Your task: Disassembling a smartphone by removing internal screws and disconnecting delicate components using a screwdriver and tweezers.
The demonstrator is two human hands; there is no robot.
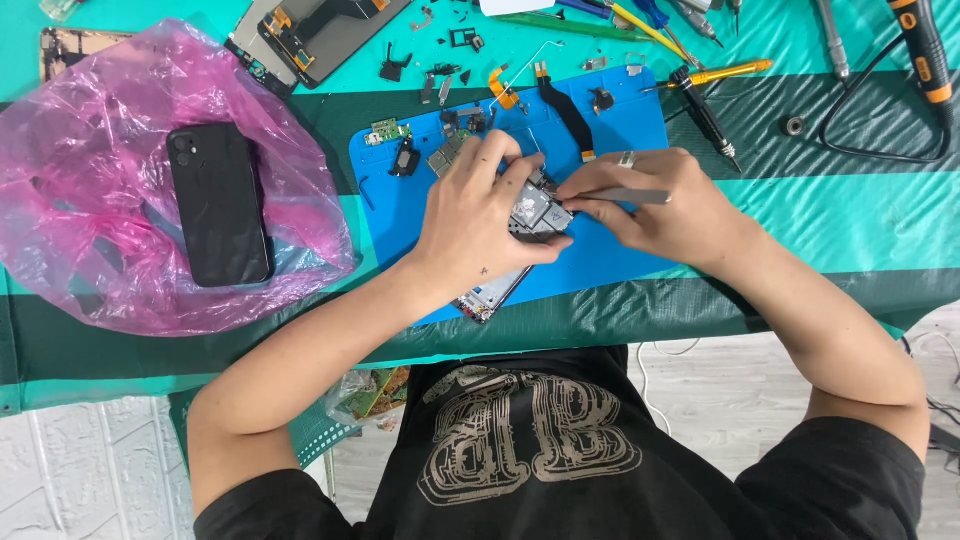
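Metal tweezers (pixel 628 196) are pinched in the right hand (pixel 660 205), tips on the opened phone (pixel 535 215). Left hand (pixel 478 218) is clamped over that phone, which lies on a blue mat (pixel 620 125) on the counter (pixel 850 220). Well to the left, a pink plastic bag (pixel 90 190) lies under a black phone (pixel 218 203).

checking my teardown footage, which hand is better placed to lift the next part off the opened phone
Right, most likely. The right hand holds metal tweezers with the tips at the opened phone on the blue mat. The left hand lies over the phone, steadying it, with no tool.
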